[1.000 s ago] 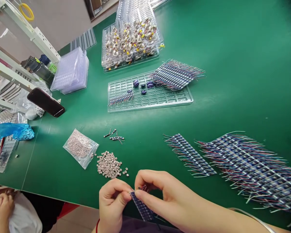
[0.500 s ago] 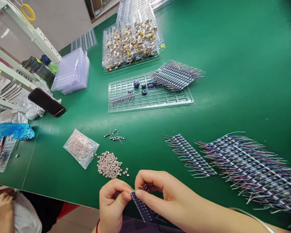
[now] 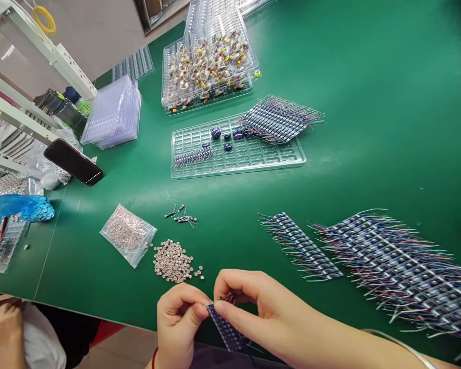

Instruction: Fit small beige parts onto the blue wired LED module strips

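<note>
My left hand (image 3: pixel 176 320) and my right hand (image 3: pixel 249 307) meet at the near edge of the green table (image 3: pixel 369 102). Both pinch one end of a dark blue strip of small wired parts (image 3: pixel 227 332), which slants down toward me. A little heap of small pale round pieces (image 3: pixel 172 261) lies just beyond my left hand. A short row of wired blue strips (image 3: pixel 301 246) and a far larger sheet of them (image 3: pixel 399 266) lie to the right of my hands.
A clear bag of pale pieces (image 3: pixel 127 233) and a few loose leaded parts (image 3: pixel 182 215) lie mid-left. Farther off stand a clear compartment tray (image 3: pixel 238 148), trays of wound coils (image 3: pixel 207 61), stacked clear trays (image 3: pixel 113 113) and a black phone (image 3: pixel 72 161). Another person's hand (image 3: pixel 5 325) shows bottom left.
My hands and the strip have hardly moved. The other person's hand at the bottom left has shifted slightly.
</note>
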Motion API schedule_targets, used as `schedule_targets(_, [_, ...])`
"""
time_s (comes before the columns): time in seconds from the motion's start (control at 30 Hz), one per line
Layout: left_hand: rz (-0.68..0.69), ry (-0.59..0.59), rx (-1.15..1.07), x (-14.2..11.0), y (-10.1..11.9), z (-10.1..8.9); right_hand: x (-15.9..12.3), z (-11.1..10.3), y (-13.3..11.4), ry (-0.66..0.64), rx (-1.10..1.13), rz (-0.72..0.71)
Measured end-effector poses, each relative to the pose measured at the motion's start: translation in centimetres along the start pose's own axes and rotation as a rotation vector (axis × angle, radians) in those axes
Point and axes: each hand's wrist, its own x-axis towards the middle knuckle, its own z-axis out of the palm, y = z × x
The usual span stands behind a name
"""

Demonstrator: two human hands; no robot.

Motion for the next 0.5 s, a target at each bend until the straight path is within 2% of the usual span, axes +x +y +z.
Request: schedule_targets(0.5, [0.027,-0.038,-0.032,0.08,0.30,0.07,-0.39,0.03,0.02,0.008,-0.102,-0.006])
